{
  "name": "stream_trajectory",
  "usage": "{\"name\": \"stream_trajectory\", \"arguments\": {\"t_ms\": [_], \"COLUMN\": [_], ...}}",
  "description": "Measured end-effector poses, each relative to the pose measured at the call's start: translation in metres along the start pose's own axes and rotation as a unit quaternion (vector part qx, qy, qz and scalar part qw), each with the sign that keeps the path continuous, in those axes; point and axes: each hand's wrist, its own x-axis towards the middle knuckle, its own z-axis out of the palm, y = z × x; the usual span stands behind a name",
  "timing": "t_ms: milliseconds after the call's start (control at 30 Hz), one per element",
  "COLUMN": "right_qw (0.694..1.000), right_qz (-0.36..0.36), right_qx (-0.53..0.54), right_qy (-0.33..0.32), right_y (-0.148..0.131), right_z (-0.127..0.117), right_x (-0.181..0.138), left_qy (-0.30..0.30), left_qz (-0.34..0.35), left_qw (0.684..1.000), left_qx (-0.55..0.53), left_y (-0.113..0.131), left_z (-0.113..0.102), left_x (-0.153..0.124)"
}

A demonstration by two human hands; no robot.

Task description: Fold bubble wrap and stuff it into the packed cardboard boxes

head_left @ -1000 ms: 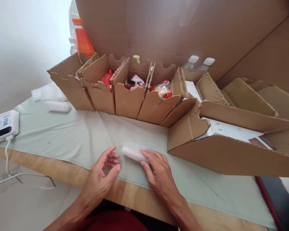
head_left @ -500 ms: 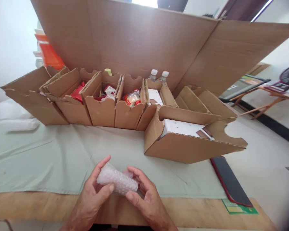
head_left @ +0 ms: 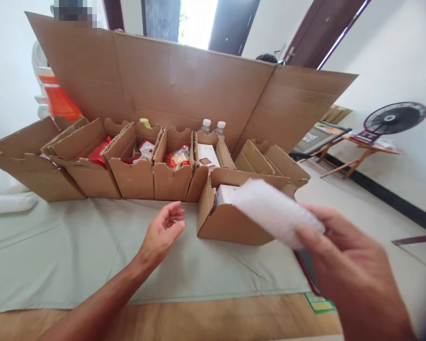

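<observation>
My right hand (head_left: 355, 270) is raised at the right, closed round one end of a bubble-wrapped bundle (head_left: 271, 208). The bundle is whitish and blurred by motion, and it points up and left in front of the front cardboard box (head_left: 230, 222). Whatever is inside the wrap cannot be made out. That box, seen behind the bundle, has a white carton (head_left: 225, 193) in it. My left hand (head_left: 166, 226) holds nothing; its fingers are loosely bent and the thumb stands apart, above the green cloth (head_left: 156, 270) to the left of the front box.
A row of cardboard bins (head_left: 137, 182) holds red packets (head_left: 100, 152), a snack bag (head_left: 178, 158) and a white box (head_left: 208, 155). Behind stand two capped bottles (head_left: 220, 129) and a tall cardboard screen (head_left: 191, 85). Rolled bubble wrap (head_left: 10, 202) lies left; a fan (head_left: 394, 118) stands right.
My left hand has let go of the bubble-wrapped bundle and moved forward. My right hand has lifted the bundle up and to the right. The view has shifted, showing more of the room.
</observation>
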Motion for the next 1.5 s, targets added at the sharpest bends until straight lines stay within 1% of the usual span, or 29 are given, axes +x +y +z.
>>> {"name": "stream_trajectory", "arguments": {"t_ms": [33,67,100,167,233,300,367,467,533,633,667,733,800,900,1067,1200,1300,1400,1500], "right_qw": [1.0,0.999,0.998,0.994,0.981,0.959,0.935,0.899,0.866,0.823,0.815,0.81,0.813,0.819,0.802,0.794,0.789,0.78,0.776], "right_qz": [-0.002,-0.004,-0.002,0.024,0.063,0.079,0.081,0.093,0.085,0.073,0.075,0.077,0.073,0.064,0.031,0.001,-0.037,-0.07,-0.089], "right_qx": [-0.025,-0.047,-0.066,-0.094,-0.127,-0.171,-0.219,-0.286,-0.356,-0.441,-0.451,-0.449,-0.443,-0.444,-0.463,-0.46,-0.482,-0.51,-0.522], "right_qy": [0.015,0.016,0.002,-0.054,-0.133,-0.212,-0.267,-0.318,-0.341,-0.352,-0.357,-0.37,-0.371,-0.357,-0.377,-0.398,-0.38,-0.355,-0.343], "right_y": [-0.009,-0.016,-0.022,-0.028,-0.027,-0.023,-0.023,-0.037,-0.053,-0.075,-0.08,-0.085,-0.085,-0.077,-0.059,-0.056,-0.054,-0.049,-0.046], "right_z": [-0.003,-0.003,0.0,0.01,0.021,0.03,0.037,0.051,0.066,0.094,0.102,0.11,0.11,0.109,0.121,0.113,0.107,0.115,0.122], "right_x": [0.016,0.033,0.048,0.074,0.092,0.103,0.111,0.121,0.128,0.135,0.136,0.136,0.136,0.133,0.124,0.124,0.122,0.116,0.115], "left_qy": [0.006,0.01,0.011,0.004,-0.008,-0.017,-0.021,-0.023,-0.028,-0.035,-0.035,-0.036,-0.038,-0.041,-0.049,-0.058,-0.06,-0.061,-0.064], "left_qz": [0.003,0.009,0.015,0.028,0.046,0.064,0.074,0.083,0.091,0.11,0.116,0.126,0.131,0.133,0.133,0.137,0.138,0.139,0.138], "left_qw": [1.0,0.999,0.998,0.997,0.996,0.994,0.993,0.991,0.989,0.985,0.983,0.981,0.979,0.977,0.974,0.971,0.969,0.967,0.967], "left_qx": [0.023,0.042,0.058,0.073,0.077,0.083,0.09,0.103,0.113,0.131,0.136,0.145,0.152,0.16,0.177,0.189,0.198,0.205,0.205], "left_y": [-0.01,-0.021,-0.032,-0.049,-0.058,-0.06,-0.061,-0.061,-0.063,-0.064,-0.064,-0.064,-0.065,-0.068,-0.072,-0.072,-0.071,-0.071,-0.071], "left_z": [0.007,0.014,0.019,0.026,0.028,0.026,0.024,0.023,0.024,0.025,0.026,0.025,0.025,0.026,0.027,0.025,0.025,0.025,0.025], "left_x": [0.006,0.009,0.01,0.007,0.001,-0.002,-0.003,0.0,0.001,0.0,-0.001,-0.002,-0.003,-0.003,-0.005,-0.005,-0.004,-0.004,-0.004]}}
